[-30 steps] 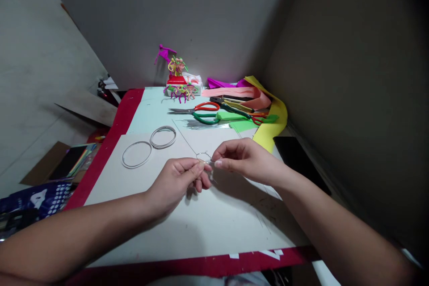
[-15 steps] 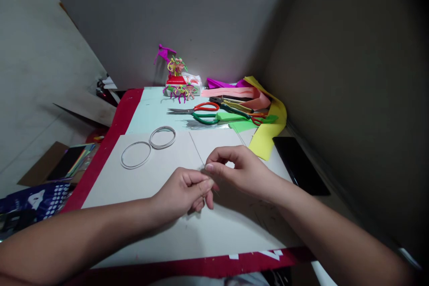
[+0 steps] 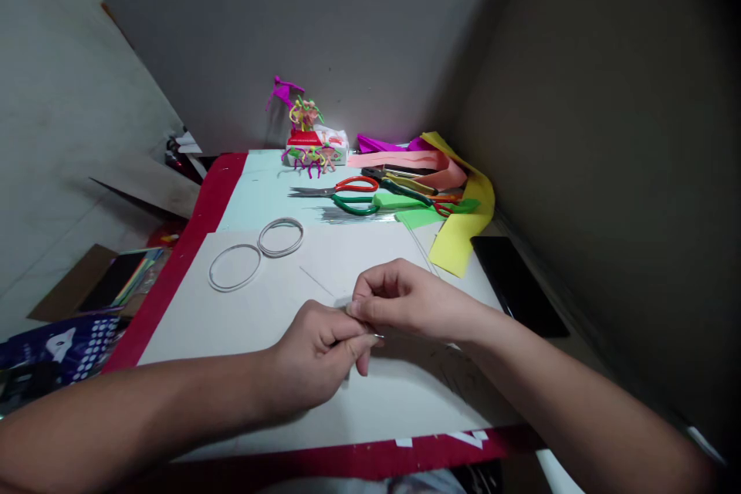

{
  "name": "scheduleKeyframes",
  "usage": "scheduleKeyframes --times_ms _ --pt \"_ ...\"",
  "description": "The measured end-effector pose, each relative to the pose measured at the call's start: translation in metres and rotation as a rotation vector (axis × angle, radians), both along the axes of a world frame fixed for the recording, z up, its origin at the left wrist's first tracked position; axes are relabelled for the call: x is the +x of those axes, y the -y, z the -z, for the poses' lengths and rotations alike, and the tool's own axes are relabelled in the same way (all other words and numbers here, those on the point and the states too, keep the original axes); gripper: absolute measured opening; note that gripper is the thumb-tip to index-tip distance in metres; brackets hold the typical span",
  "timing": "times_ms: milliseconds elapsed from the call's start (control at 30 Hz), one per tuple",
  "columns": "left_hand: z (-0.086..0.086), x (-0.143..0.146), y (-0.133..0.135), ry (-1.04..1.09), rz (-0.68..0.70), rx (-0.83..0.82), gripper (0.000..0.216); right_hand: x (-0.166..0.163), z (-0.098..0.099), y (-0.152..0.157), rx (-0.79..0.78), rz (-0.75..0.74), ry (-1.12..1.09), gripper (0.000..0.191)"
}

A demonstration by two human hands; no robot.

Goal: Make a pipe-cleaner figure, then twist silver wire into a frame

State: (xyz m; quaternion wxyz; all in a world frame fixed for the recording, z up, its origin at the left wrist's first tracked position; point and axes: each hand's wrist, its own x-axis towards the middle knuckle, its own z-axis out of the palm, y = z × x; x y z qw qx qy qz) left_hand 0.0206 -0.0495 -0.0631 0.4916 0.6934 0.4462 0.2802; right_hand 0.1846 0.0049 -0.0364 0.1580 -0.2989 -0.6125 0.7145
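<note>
My left hand (image 3: 321, 355) and my right hand (image 3: 399, 297) meet over the white sheet (image 3: 289, 370) near the table's front. Both pinch a thin silver wire (image 3: 317, 284) between thumb and fingers; one end sticks out to the upper left of the hands. The fingers are pressed together and touch each other. Two wire rings (image 3: 235, 268) (image 3: 281, 237) lie flat on the sheet, up and to the left of my hands.
Scissors with red and green handles (image 3: 347, 194) lie at the back beside pink, green and yellow paper strips (image 3: 460, 228). A box with coloured pipe-cleaner figures (image 3: 312, 143) stands by the wall. A black phone (image 3: 515, 285) lies on the right. Red table edging (image 3: 191, 239) runs along the left.
Both hands have come nearer to me and lower over the sheet. The wire has been drawn in, so the small loop seen earlier is gone and a short straight end sticks out left.
</note>
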Motion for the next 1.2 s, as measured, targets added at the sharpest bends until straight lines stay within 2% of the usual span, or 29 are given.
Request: scheduleKeyframes --times_ms 133,233,333,433,500,567,600,667,700,733,767,833,900,933,1067,1200 --pt "-0.003 0.0 -0.003 0.05 -0.046 -0.047 0.036 0.003 -0.002 -0.002 0.047 0.069 0.0 0.032" --pt "-0.009 -0.004 -0.008 0.125 -0.114 -0.117 0.036 0.008 -0.006 -0.004 0.231 0.159 0.05 0.029" --pt "-0.011 -0.012 -0.014 0.179 -0.184 -0.192 0.036 0.01 -0.008 -0.002 0.387 0.177 0.168 0.021" --pt "-0.012 -0.02 -0.02 0.277 -0.24 -0.271 0.029 0.011 -0.006 -0.003 0.561 0.237 0.276 0.02" --pt "-0.015 -0.024 -0.024 0.351 -0.263 -0.294 0.024 0.015 -0.006 -0.008 0.607 0.289 0.262 0.021" --pt "-0.02 -0.026 -0.028 0.416 -0.29 -0.287 0.021 0.024 -0.009 -0.019 0.585 0.399 0.186 0.021" --pt "-0.023 -0.027 -0.029 0.445 -0.31 -0.283 0.019 0.031 -0.011 -0.025 0.587 0.504 0.141 0.021" --pt "-0.031 -0.03 -0.032 0.493 -0.357 -0.269 0.017 0.048 -0.016 -0.037 0.66 0.753 0.097 0.02" --pt "-0.035 -0.031 -0.033 0.508 -0.382 -0.261 0.017 0.056 -0.018 -0.042 0.716 0.842 0.113 0.02" --pt "-0.038 -0.033 -0.033 0.519 -0.408 -0.245 0.017 0.064 -0.02 -0.045 0.762 0.865 0.165 0.02" --pt "-0.041 -0.035 -0.034 0.521 -0.428 -0.235 0.017 0.071 -0.02 -0.048 0.811 0.862 0.246 0.02" --pt "-0.045 -0.038 -0.035 0.517 -0.457 -0.217 0.017 0.079 -0.015 -0.051 0.911 0.764 0.52 0.019" --pt "-0.049 -0.041 -0.035 0.526 -0.469 -0.201 0.018 0.079 -0.003 -0.052 0.998 0.628 0.855 0.017" --pt "-0.05 -0.042 -0.035 0.532 -0.474 -0.198 0.018 0.077 0.004 -0.052 1.005 0.597 0.94 0.016" --pt "-0.057 -0.045 -0.033 0.56 -0.49 -0.18 0.016 0.065 0.029 -0.059 0.991 0.545 1.105 0.018" --pt "-0.06 -0.048 -0.033 0.54 -0.49 -0.142 0.017 0.057 0.038 -0.063 0.949 0.509 1.224 0.026"
